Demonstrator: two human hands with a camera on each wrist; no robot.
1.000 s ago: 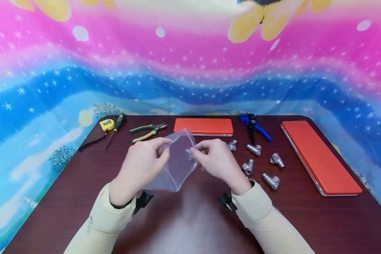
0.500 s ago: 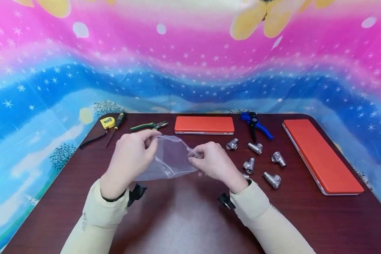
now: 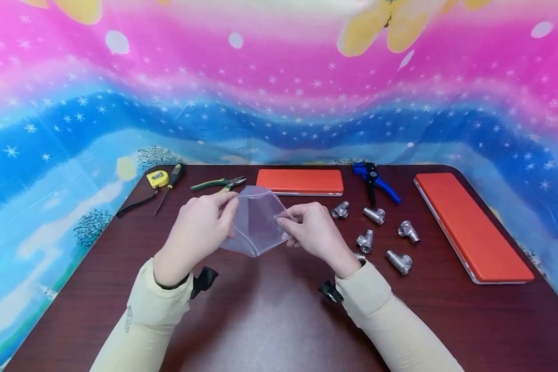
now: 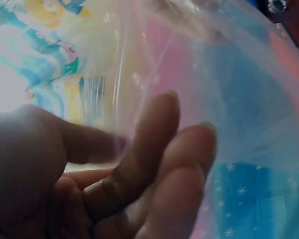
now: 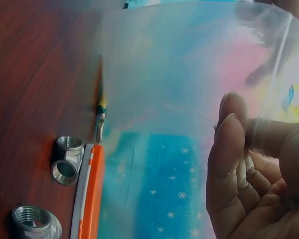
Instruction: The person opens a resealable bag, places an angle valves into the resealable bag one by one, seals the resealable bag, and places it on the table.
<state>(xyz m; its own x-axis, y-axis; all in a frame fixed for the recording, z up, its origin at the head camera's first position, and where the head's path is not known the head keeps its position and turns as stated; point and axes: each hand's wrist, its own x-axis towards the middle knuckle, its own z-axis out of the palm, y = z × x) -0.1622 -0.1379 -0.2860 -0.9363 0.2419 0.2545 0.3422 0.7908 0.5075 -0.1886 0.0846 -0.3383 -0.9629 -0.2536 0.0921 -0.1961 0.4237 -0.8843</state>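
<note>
A clear plastic bag hangs above the dark table, held between both hands. My left hand pinches its left top edge, and my right hand pinches the right edge. In the left wrist view the bag drapes over my curled fingers. The right wrist view shows the bag film stretched in front of my fingers. Several metal tee pipe fittings lie on the table to the right of my right hand.
Two orange cases lie on the table, one at the back middle, one at the right. Blue wire strippers, green-handled pliers, a screwdriver and a yellow tape measure line the back edge.
The hands first spread apart, laying the bag flat and low, then came closer again, raising the bag so it hangs between them. The fittings stayed put.
</note>
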